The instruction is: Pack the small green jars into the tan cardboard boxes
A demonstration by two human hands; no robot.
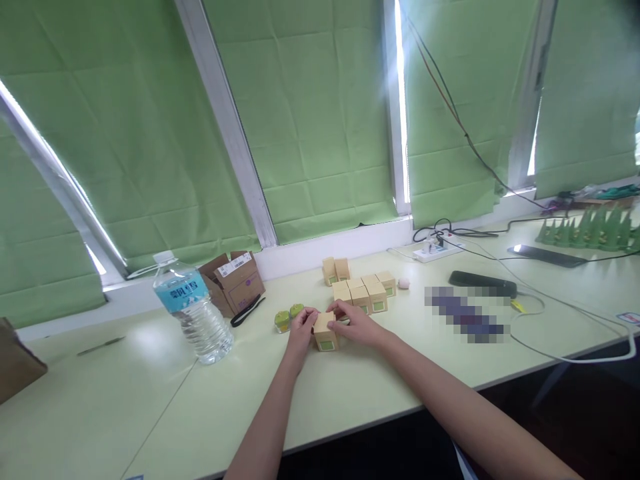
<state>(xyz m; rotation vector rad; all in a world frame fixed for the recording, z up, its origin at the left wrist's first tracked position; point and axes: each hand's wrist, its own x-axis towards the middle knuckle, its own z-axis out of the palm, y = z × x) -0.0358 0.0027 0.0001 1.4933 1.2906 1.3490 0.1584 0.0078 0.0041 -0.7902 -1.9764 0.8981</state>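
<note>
A small tan cardboard box (327, 337) with a green label on its front stands on the table between my hands. My left hand (303, 328) grips its left side, fingers curled at the top edge. From the right, my right hand (356, 325) holds the top and right side, thumb on the lid. Just behind are several matching small boxes (361, 299) in a tight group, with two more boxes (336, 270) farther back. Two small clear containers with green tops (283, 321) sit beyond my left hand.
On the left stand a large water bottle (195, 310) and an open brown carton (237, 283), with a black strap (247, 311) beside it. To the right are a pink object (403, 284), a black oblong device (483, 284), a power strip (437, 250), a phone (550, 256) and cables.
</note>
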